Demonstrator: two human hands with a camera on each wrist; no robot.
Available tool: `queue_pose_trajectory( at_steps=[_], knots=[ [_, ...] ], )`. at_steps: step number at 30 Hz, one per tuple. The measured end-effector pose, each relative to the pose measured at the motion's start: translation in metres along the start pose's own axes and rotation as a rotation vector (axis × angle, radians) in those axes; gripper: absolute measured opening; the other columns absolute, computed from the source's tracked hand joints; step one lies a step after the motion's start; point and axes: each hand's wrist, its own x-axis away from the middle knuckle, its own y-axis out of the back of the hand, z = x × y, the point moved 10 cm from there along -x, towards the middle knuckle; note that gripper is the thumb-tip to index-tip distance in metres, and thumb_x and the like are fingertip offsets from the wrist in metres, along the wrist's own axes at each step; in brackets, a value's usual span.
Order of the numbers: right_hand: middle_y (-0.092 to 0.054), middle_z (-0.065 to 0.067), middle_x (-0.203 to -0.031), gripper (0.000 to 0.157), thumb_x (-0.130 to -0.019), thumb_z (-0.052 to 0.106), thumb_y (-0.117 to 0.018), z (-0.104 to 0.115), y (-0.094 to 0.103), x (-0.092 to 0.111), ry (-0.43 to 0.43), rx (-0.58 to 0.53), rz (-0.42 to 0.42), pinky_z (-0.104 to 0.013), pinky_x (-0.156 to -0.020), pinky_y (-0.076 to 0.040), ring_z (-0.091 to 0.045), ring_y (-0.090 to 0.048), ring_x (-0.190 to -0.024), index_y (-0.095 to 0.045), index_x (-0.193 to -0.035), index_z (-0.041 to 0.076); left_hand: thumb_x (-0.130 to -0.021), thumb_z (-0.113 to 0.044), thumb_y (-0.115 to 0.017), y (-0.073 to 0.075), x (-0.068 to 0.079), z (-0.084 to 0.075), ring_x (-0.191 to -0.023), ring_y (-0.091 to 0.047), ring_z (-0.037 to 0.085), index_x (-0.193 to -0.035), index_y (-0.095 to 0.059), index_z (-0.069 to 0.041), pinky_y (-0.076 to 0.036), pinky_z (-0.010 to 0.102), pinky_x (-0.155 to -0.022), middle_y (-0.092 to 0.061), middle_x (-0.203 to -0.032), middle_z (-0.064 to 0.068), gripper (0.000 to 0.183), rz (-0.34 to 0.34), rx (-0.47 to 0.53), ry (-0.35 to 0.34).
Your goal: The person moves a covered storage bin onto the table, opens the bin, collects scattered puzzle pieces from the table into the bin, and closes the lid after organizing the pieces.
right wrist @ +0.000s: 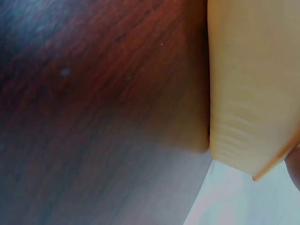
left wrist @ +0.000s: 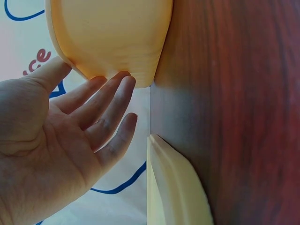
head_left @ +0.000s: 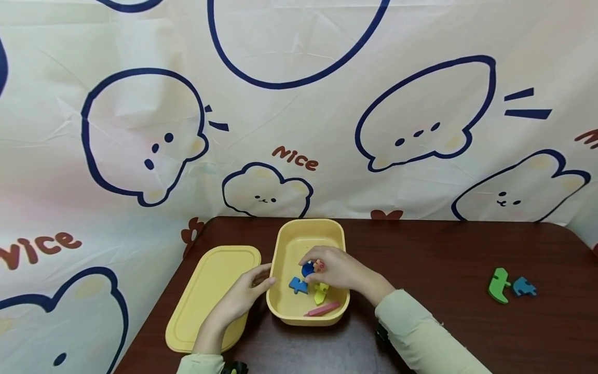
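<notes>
A yellow plastic box stands without its lid on the table. My right hand reaches inside it and pinches a dark blue piece; a small orange piece shows beside that at the fingers. Below the hand, a blue puzzle piece, a yellow-green piece and a pink stick-like piece lie on the box floor. My left hand rests its fingertips against the box's left wall, fingers relaxed. The right wrist view shows mostly the box's outer side.
The yellow lid lies flat left of the box, partly under the left forearm. Far right on the brown table are a green curved piece and a blue puzzle piece. A printed cloth hangs behind the table.
</notes>
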Motion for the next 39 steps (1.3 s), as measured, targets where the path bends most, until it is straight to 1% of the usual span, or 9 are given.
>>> queue_pose_trajectory(
  at_steps=[4, 9, 19, 25, 30, 34, 39],
  knots=[
    [-0.067, 0.003, -0.112, 0.030, -0.087, 0.022, -0.079, 0.0000, 0.0003, 0.0000, 0.003, 0.011, -0.002, -0.034, -0.087, -0.051, -0.016, -0.059, -0.091, -0.073, -0.115, 0.012, -0.102, -0.017, -0.058, 0.0001, 0.0000, -0.0003, -0.122, -0.056, 0.033, -0.142, -0.049, 0.004, -0.045, 0.050, -0.100, -0.059, -0.131, 0.020, 0.046, -0.004, -0.004, -0.001],
    [-0.067, 0.004, -0.113, 0.030, -0.087, 0.022, -0.079, -0.0002, -0.0006, 0.0000, 0.004, 0.014, 0.000, -0.034, -0.089, -0.050, -0.014, -0.059, -0.093, -0.073, -0.115, 0.013, -0.102, -0.017, -0.058, 0.0002, 0.0003, -0.0001, -0.121, -0.056, 0.033, -0.141, -0.050, 0.004, -0.045, 0.049, -0.100, -0.060, -0.131, 0.019, 0.045, -0.005, -0.005, 0.000],
    [-0.066, 0.003, -0.113, 0.030, -0.087, 0.023, -0.079, -0.0018, -0.0019, 0.0003, -0.005, 0.016, 0.004, -0.037, -0.090, -0.050, -0.017, -0.059, -0.095, -0.073, -0.115, 0.013, -0.102, -0.018, -0.059, -0.0008, 0.0007, 0.0018, -0.121, -0.056, 0.033, -0.141, -0.050, 0.003, -0.045, 0.049, -0.099, -0.060, -0.131, 0.019, 0.046, -0.007, 0.006, 0.002],
    [-0.066, 0.004, -0.112, 0.030, -0.087, 0.025, -0.078, -0.0021, -0.0020, 0.0000, -0.001, 0.018, 0.000, -0.034, -0.088, -0.051, -0.015, -0.059, -0.092, -0.073, -0.115, 0.014, -0.102, -0.018, -0.059, -0.0001, 0.0008, 0.0015, -0.121, -0.056, 0.033, -0.141, -0.050, 0.003, -0.045, 0.049, -0.100, -0.060, -0.131, 0.018, 0.046, -0.012, 0.002, 0.010],
    [-0.067, 0.000, -0.109, 0.031, -0.087, 0.024, -0.078, -0.0031, -0.0001, -0.0001, -0.001, 0.010, -0.016, -0.035, -0.086, -0.050, -0.017, -0.059, -0.089, -0.072, -0.115, 0.012, -0.102, -0.018, -0.058, 0.0002, -0.0004, -0.0004, -0.121, -0.056, 0.033, -0.142, -0.049, 0.003, -0.044, 0.050, -0.100, -0.060, -0.131, 0.018, 0.046, -0.012, -0.010, 0.009],
    [-0.068, -0.002, -0.110, 0.031, -0.088, 0.022, -0.078, -0.0040, 0.0001, 0.0004, -0.008, 0.005, -0.016, -0.035, -0.086, -0.050, -0.018, -0.058, -0.092, -0.071, -0.116, 0.013, -0.102, -0.018, -0.058, 0.0000, -0.0005, -0.0006, -0.121, -0.056, 0.033, -0.142, -0.049, 0.004, -0.044, 0.050, -0.100, -0.060, -0.130, 0.018, 0.046, -0.010, -0.011, 0.010],
    [-0.068, 0.000, -0.113, 0.029, -0.089, 0.022, -0.077, -0.0039, 0.0018, 0.0015, -0.013, 0.007, -0.025, -0.038, -0.091, -0.049, -0.018, -0.059, -0.097, -0.071, -0.116, 0.015, -0.102, -0.018, -0.059, -0.0001, 0.0003, 0.0000, -0.120, -0.056, 0.033, -0.141, -0.050, 0.003, -0.045, 0.050, -0.099, -0.060, -0.130, 0.017, 0.046, -0.010, -0.007, 0.012]
  ],
)
